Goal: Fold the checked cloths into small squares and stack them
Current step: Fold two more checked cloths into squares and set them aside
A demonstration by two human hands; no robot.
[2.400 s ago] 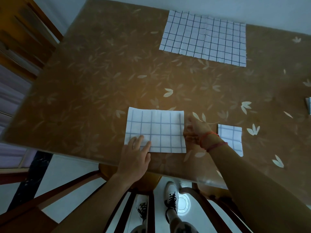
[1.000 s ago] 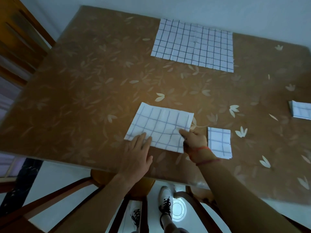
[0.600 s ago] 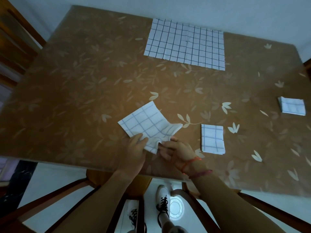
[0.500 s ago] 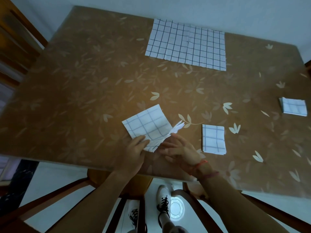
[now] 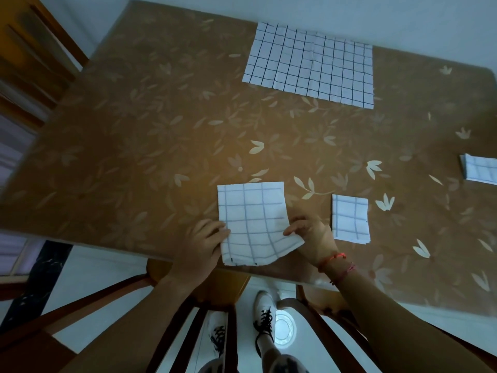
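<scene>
A half-folded white checked cloth [image 5: 252, 219] lies at the near table edge, its near end lifted and overhanging the edge. My left hand [image 5: 203, 246] grips its near left side. My right hand [image 5: 309, 234] pinches its near right corner. To the right lies a small folded checked square [image 5: 349, 218]. Another folded piece [image 5: 480, 170] sits at the far right, cut by the frame edge. A large unfolded checked cloth [image 5: 309, 65] lies flat at the far side of the table.
The table [image 5: 134, 130] has a brown leaf-patterned cover. Wooden chairs [image 5: 220, 289] stand under its near edge, with my shoes on the white floor. A wooden door or frame [image 5: 29, 49] stands at the left. A pale wall runs behind the table.
The cloth lay as a wide rectangle; my hands turned it and it now lies as a narrower, roughly square piece, held at its near corners.
</scene>
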